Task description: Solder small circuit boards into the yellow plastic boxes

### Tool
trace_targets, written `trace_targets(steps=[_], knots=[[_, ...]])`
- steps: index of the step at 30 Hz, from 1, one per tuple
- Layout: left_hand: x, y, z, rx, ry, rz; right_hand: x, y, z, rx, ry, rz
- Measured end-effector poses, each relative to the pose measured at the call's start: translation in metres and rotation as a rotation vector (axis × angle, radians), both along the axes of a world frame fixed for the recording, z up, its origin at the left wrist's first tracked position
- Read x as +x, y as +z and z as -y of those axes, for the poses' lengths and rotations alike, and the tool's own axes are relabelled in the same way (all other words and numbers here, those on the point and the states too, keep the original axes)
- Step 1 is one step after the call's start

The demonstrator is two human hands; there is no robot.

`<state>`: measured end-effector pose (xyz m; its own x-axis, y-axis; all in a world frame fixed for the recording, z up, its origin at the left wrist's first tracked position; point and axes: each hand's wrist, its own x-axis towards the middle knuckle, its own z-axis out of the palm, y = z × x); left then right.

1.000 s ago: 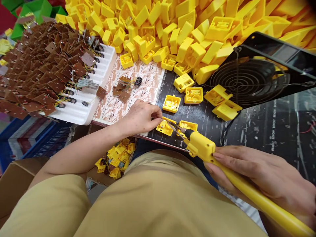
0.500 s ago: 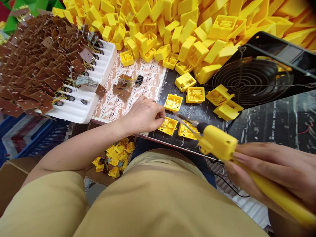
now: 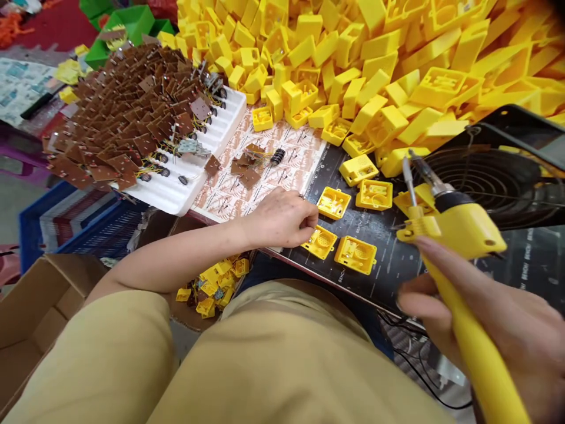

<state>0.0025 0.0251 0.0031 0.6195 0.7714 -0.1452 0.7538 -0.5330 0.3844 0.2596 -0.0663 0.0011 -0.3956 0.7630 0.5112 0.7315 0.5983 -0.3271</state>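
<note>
My left hand point(image 3: 282, 218) is closed in a pinch at the left edge of a small open yellow plastic housing point(image 3: 321, 242); what its fingertips hold is hidden. In my right hand point(image 3: 498, 318) is a yellow soldering gun point(image 3: 470, 229), its metal tip pointing up and away, clear of the housings. A second open housing point(image 3: 355, 255) lies just right of the first, with metal pieces and a round recess inside. Behind them sit another open housing point(image 3: 334, 202) and one tilted housing point(image 3: 374, 194).
A large heap of yellow housings point(image 3: 353, 76) fills the back. Brown circuit boards point(image 3: 132, 112) with wired black round parts are piled on a white foam tray point(image 3: 194, 182). A black fan point(image 3: 485, 176) stands at right. A box of yellow pieces point(image 3: 216, 282) sits below the bench edge.
The soldering gun has swung up and to the right, away from the housings, and its tip now points upward. My left hand stays pinched at the same housing. The view has shifted left.
</note>
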Motion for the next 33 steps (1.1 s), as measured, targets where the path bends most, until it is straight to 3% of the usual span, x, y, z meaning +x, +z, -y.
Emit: trace_targets(steps=[5, 8, 12, 15, 19, 21, 23, 27, 33], knots=[[-0.040, 0.013, -0.021, 0.112, 0.201, 0.220, -0.013, -0.009, -0.028, 0.106, 0.049, 0.113], [-0.067, 0.015, -0.054, 0.285, 0.330, 0.099, -0.020, -0.019, -0.049, 0.114, 0.058, 0.150], [-0.076, 0.003, -0.092, 0.231, 0.325, 0.005, -0.041, -0.027, -0.083, 0.132, 0.135, 0.194], [-0.075, 0.010, -0.105, 0.127, 0.412, 0.283, -0.050, -0.028, -0.094, 0.127, 0.157, 0.206], [-0.081, 0.045, -0.113, 0.141, 0.381, 0.907, -0.048, -0.027, -0.087, 0.128, 0.151, 0.181], [-0.080, 0.056, -0.117, 0.171, 0.371, 1.074, -0.046, -0.029, -0.084, 0.126, 0.162, 0.174], [-0.075, 0.056, -0.119, 0.042, 0.446, 1.144, -0.043, -0.033, -0.082, 0.125, 0.157, 0.166], [-0.054, 0.036, -0.111, -0.280, 0.556, 1.078, -0.041, -0.039, -0.081, 0.110, 0.128, 0.144], [-0.023, 0.012, -0.071, -0.359, 0.324, 0.618, -0.037, -0.023, -0.063, 0.087, 0.106, 0.052]])
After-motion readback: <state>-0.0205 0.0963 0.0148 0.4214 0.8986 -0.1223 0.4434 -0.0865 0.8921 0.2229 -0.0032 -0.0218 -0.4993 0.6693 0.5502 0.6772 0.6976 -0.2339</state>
